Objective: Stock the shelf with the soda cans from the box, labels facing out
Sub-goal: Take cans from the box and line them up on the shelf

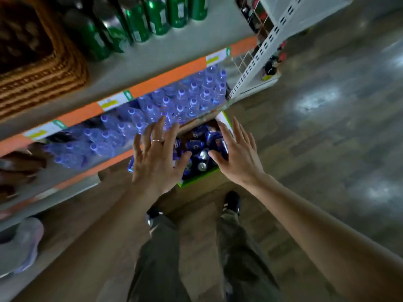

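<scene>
Two hands, left hand [158, 158] and right hand [237, 155], fingers spread and holding nothing, hover over blue cans [199, 147] in the box [197, 182]; best grip one upright can each.

text: none legible | shelf price tags [108, 103]: blurred | blue cans [197, 146]: print unreadable | green cans [157, 16]: labels blurred

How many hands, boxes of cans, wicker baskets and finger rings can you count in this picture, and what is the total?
Hands: 2 (left hand, right hand, both open above the cans)
Box of cans: 1
Wicker basket: 1
Ring: 1, on the left hand
Total: 5
</scene>
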